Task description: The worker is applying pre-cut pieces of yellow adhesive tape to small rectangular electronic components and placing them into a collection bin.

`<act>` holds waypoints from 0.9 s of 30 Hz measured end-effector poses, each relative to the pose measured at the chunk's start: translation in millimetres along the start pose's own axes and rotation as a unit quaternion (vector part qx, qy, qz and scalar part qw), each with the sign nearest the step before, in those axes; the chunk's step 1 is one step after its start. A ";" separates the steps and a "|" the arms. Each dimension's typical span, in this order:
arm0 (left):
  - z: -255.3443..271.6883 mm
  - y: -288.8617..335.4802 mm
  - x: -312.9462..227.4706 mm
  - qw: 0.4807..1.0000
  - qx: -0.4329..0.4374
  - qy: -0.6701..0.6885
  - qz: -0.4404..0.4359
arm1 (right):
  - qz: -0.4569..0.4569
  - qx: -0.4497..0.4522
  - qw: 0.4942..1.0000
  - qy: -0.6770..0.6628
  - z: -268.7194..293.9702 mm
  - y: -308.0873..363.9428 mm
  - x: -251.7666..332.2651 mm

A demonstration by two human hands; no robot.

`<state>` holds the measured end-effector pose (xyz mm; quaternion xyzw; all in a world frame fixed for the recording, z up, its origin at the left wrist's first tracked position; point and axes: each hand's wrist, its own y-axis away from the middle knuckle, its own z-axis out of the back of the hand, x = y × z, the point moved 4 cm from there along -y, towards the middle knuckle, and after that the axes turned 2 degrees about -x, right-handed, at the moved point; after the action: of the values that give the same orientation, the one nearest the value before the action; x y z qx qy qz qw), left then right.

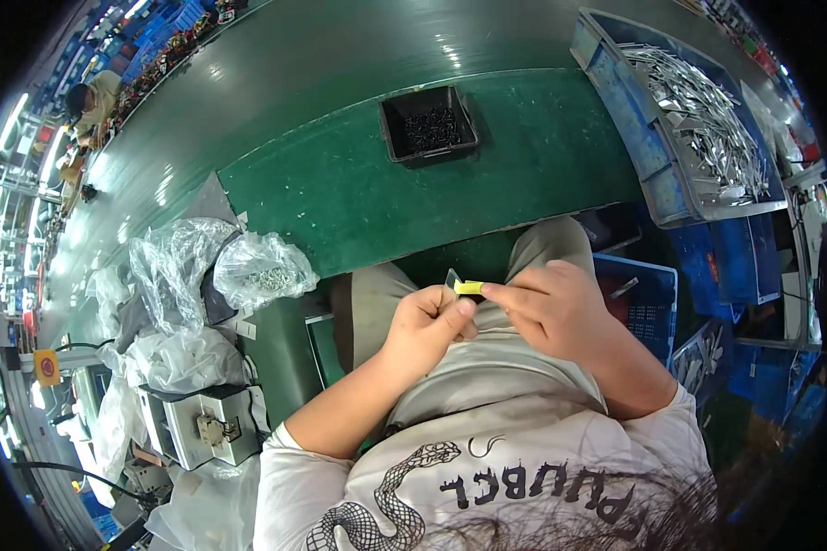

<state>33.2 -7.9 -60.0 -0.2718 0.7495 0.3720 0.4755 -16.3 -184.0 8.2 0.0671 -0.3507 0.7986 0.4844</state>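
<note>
— Just below the frame's centre, what are the hands doing?

— Both are pinched on one small yellow part [469, 287]. The left hand [427, 323] is curled closed, thumb and forefinger gripping its near end; the right hand [551, 308] closes on the other end with its fingertips. A thin clear tab [452, 276] stands up just beside the yellow piece, touching it as far as I can tell.

— How would you do this step well?

— I'd judge it wants a steady left pinch, with the right fingers doing the fine work. Keep the piece over the lap, close to the body, so a slip doesn't send it down among the blue crates [648, 294] at right.

— And the rest?

— Upper centre, a black tray [390, 138] of small dark parts sits on the green surface [340, 193]. Upper right, a blue bin [616, 92] holds metal strips [708, 119]. Left of centre, clear bags [220, 266], one with small metal bits inside. Whether the tab is film or rigid plastic I cannot tell.
</note>
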 end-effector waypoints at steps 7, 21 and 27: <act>4.1 -5.2 -2.9 0.966 0.013 -0.233 -0.112 | 0.066 0.011 0.994 0.090 5.4 -0.5 7.4; -5.7 0.2 -9.9 0.981 -0.046 -0.180 -0.051 | 0.003 0.055 0.989 0.139 -2.1 0.4 3.7; -2.2 -2.3 -1.0 0.990 -0.046 -0.124 -0.051 | -0.007 0.069 0.987 0.148 -6.5 1.4 -0.2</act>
<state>34.1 -10.9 -59.2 -0.2833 0.6521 0.4120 0.5699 -15.8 -180.5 2.5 -0.0165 -0.2187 0.8184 0.5311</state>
